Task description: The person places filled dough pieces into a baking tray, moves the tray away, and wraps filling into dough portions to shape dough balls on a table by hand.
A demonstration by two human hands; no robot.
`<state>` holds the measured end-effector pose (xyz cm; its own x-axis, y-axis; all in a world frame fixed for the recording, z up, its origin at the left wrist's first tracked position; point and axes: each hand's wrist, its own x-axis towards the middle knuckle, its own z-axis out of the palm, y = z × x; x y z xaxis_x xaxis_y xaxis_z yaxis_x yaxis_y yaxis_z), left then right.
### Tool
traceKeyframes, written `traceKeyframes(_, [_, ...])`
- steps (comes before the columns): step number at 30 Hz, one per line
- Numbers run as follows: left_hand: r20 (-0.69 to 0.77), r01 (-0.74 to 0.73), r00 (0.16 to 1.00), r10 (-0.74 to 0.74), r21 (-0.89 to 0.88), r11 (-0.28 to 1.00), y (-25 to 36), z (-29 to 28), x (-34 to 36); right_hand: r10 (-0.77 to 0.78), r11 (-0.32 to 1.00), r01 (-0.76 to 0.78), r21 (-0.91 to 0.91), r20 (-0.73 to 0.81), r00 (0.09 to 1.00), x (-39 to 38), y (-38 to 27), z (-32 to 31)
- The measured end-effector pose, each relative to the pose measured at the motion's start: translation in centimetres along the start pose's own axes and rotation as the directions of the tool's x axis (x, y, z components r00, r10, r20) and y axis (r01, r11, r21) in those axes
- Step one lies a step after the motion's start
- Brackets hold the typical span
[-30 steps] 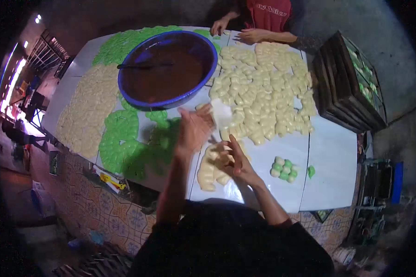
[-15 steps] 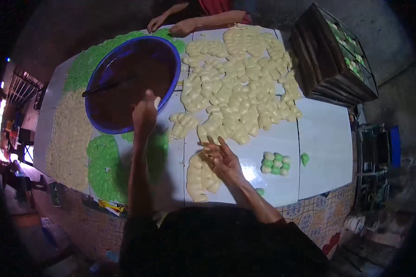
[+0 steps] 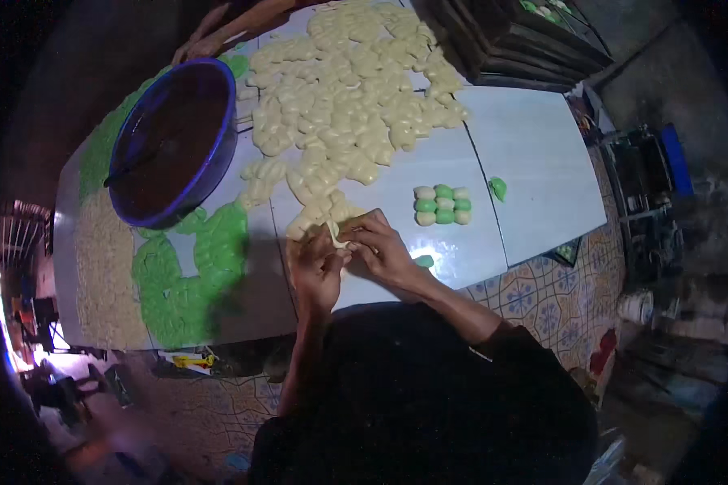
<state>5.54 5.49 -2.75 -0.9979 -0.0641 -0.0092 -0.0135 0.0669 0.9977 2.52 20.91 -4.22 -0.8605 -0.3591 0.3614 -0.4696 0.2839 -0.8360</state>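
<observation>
Head view: over the front edge of the desk [image 3: 534,149], the grip of the left hand [image 3: 319,267] pinches one side of a pale dough piece [image 3: 336,234], which looks light, soft, perhaps tacky, and likely to tear if pulled, so best taken lightly by its rim; the right hand's [image 3: 383,249] grip pinches the other side, left of a block of green and pale balls [image 3: 442,205]
</observation>
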Motion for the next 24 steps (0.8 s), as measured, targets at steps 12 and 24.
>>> traceKeyframes(12, [0.115,0.406,0.914,-0.389,-0.275,0.872,-1.0,7.6,-5.0,0.453,0.864,-0.413,0.286,-0.085,0.888,-8.4,-1.5,-5.1])
traceKeyframes(24, [-0.109,-0.027,0.994,0.005,-0.203,0.979,-4.1,6.0,-6.5,0.486,0.768,-0.528,0.364,0.206,0.849,-9.3,4.8,-8.0])
